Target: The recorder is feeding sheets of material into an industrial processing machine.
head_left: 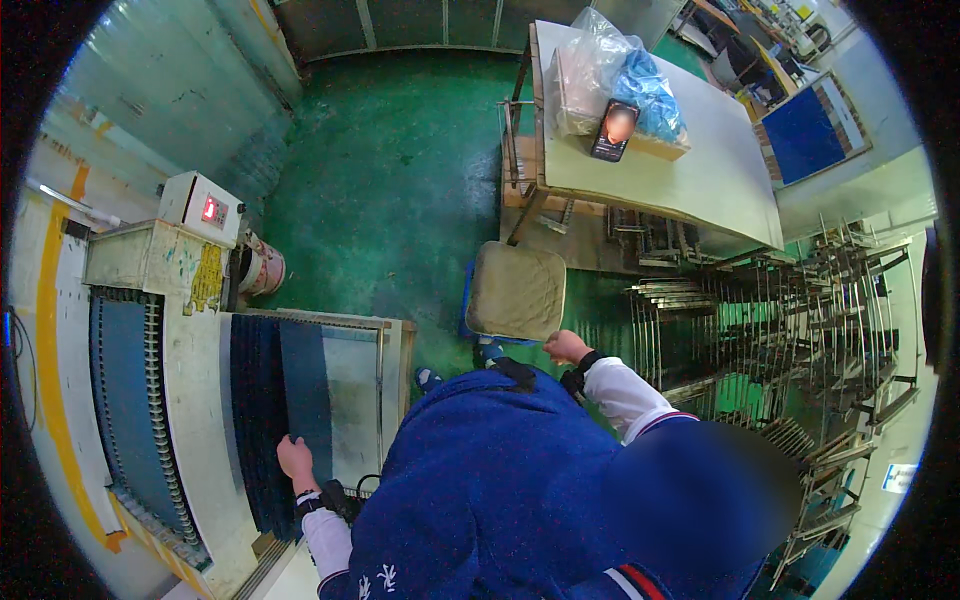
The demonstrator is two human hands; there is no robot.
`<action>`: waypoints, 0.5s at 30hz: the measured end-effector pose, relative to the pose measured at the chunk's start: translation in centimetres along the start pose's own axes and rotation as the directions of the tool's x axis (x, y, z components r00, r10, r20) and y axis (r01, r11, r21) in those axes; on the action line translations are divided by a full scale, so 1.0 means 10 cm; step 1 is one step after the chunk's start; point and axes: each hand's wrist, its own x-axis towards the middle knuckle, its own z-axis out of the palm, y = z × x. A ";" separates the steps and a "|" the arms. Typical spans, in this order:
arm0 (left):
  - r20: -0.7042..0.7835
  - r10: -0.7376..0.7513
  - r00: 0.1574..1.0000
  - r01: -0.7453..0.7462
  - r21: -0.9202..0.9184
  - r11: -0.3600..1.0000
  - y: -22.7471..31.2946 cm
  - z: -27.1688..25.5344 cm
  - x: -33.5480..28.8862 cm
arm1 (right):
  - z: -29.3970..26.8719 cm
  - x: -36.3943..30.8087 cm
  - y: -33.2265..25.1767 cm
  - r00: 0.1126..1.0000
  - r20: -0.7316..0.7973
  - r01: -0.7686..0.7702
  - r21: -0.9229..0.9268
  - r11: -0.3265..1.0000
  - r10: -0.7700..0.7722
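My left hand [295,462] is at the dark blue stacked sheets [258,430] on the left, its fingers curled together at their edge. Whether a sheet is pinched between the fingers is hidden. A lighter blue sheet [306,385] lies beside the dark ones, partly over a pale framed surface [352,405]. My right hand [568,347] is closed in a loose fist in front of my body, close to the near right corner of a square, worn beige stool seat [516,291]. Nothing shows in that hand.
At left stands a machine with a blue bed [140,420] and a control box [201,209]; a bucket [262,268] is behind it. A table [715,185] holds a phone [615,130] and a bagged box [580,85]. Metal racks [760,330] crowd the right.
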 end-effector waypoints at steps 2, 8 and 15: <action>0.006 0.003 1.000 -0.003 -0.021 1.000 0.03 -0.01 0.02 | 0.17 0.07 0.20 0.997 -0.054 0.058 -0.032 0.998 -0.060; 0.017 0.001 1.000 0.000 -0.011 1.000 0.06 -0.04 -0.02 | 0.14 0.08 0.16 1.000 0.019 0.004 0.166 0.986 -0.007; -0.061 0.032 0.998 -0.032 -0.009 0.999 -0.01 0.05 0.01 | 0.03 0.00 0.05 1.000 -0.009 -0.002 0.052 0.999 0.002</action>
